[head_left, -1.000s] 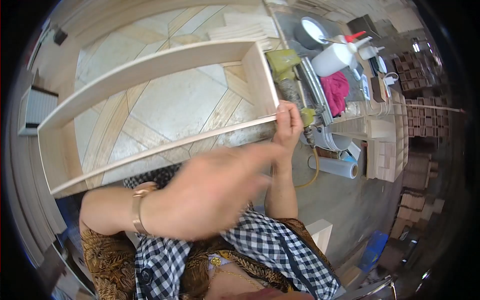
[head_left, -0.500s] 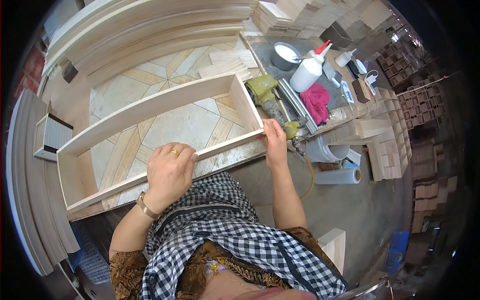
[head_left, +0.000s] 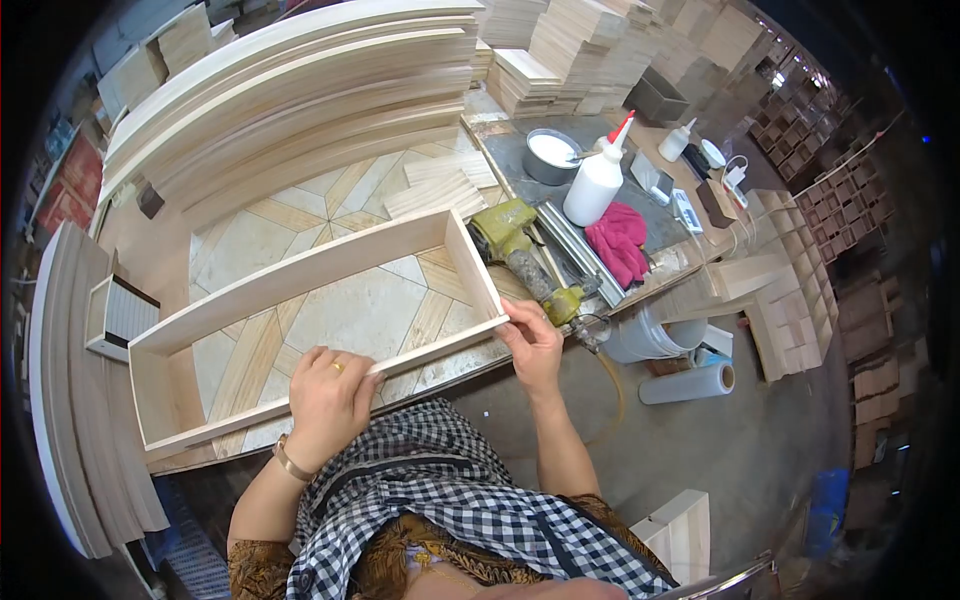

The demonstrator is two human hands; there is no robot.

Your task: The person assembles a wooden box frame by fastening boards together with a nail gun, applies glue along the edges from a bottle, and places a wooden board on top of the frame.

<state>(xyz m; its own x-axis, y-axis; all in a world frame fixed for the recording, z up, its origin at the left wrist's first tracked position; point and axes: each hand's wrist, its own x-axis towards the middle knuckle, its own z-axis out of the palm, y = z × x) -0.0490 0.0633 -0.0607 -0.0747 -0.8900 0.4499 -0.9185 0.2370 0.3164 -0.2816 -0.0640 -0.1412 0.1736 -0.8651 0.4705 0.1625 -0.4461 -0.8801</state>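
A long, shallow rectangular wooden frame (head_left: 290,270) lies on the tile-patterned worktop, its inside open to the tiles. My left hand (head_left: 330,395) is closed over the middle of the near long side, fingers curled over the top edge. At the near right corner, my right hand (head_left: 533,345) pinches the joint between thumb and fingers. Just beyond that corner lies a yellow-green nail gun (head_left: 525,262) with an air hose, touching or very close to the frame's right end. Part of the near side is hidden under my left hand.
Long boards (head_left: 320,110) are stacked behind the frame, and more boards (head_left: 85,400) stand at the left. A glue bottle (head_left: 592,188), a bowl of white glue (head_left: 550,158), a pink cloth (head_left: 617,246) and metal rails (head_left: 580,252) sit right of the nail gun.
The view has tilted up, so the frame and worktop sit lower in it. My right hand has shifted its grip at the corner, its thumb now showing. My left hand keeps its hold.
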